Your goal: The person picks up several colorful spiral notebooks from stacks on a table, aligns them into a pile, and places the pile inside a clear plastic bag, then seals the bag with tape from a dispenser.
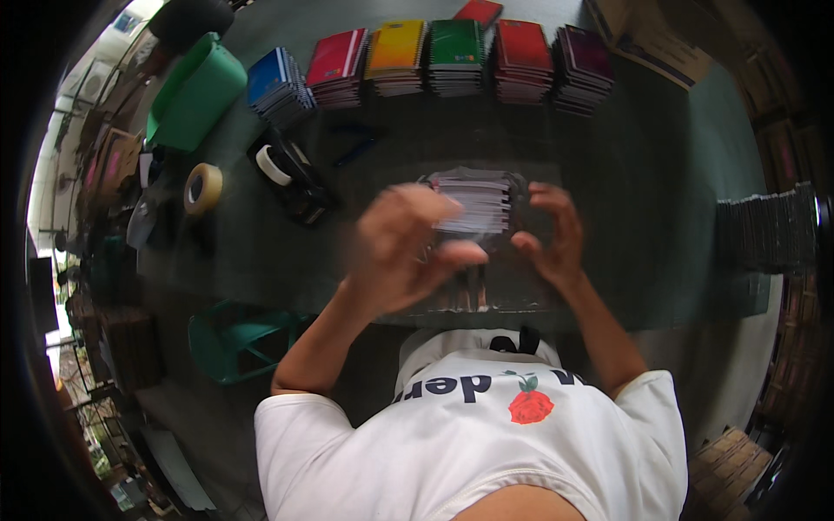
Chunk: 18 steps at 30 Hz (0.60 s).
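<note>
A small stack of spiral notebooks (pixel 472 205) lies before me in clear plastic film, page edges and wire binding facing up toward me. My left hand (pixel 408 239) is at the stack's left side, blurred by motion, thumb and fingers apart. On the other side, my right hand (pixel 556 234) has its fingers curved and spread beside the film's right edge. Neither hand visibly grips the bundle; whether the fingertips touch the film I cannot tell.
Along the far side stand stacks of notebooks, among them blue (pixel 276 80), yellow (pixel 397 52) and green (pixel 456 52). At left are a tape dispenser (pixel 295 178), a tape roll (pixel 203 188) and a green bin (pixel 198 91). A cardboard box (pixel 656 43) sits far right.
</note>
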Motion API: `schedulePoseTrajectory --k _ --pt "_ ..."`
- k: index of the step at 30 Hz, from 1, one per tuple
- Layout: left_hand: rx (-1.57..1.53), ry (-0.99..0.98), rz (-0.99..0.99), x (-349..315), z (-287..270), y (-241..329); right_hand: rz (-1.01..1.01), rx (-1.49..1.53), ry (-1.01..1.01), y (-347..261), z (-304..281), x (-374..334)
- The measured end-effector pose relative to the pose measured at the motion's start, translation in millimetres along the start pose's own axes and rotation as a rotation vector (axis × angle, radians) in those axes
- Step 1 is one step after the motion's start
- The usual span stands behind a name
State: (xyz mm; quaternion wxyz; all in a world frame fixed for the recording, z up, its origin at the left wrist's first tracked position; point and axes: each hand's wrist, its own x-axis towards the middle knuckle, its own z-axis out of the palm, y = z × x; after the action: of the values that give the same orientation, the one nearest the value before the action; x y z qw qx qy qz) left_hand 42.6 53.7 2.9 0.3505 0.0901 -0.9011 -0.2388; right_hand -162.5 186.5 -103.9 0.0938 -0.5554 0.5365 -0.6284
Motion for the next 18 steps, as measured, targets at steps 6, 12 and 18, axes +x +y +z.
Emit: schedulePoseTrajectory --k 6,12,18 --pt "0.388 -0.380 0.051 21 12 -1 -0.047 -0.276 -0.014 1 38 -27" --pt "0.391 -0.385 0.209 -2 4 27 -0.338 -0.537 -0.179 -4 17 1" --pt "0.109 -0.545 0.547 -23 -3 34 -0.405 -0.595 -0.374 -8 6 20"
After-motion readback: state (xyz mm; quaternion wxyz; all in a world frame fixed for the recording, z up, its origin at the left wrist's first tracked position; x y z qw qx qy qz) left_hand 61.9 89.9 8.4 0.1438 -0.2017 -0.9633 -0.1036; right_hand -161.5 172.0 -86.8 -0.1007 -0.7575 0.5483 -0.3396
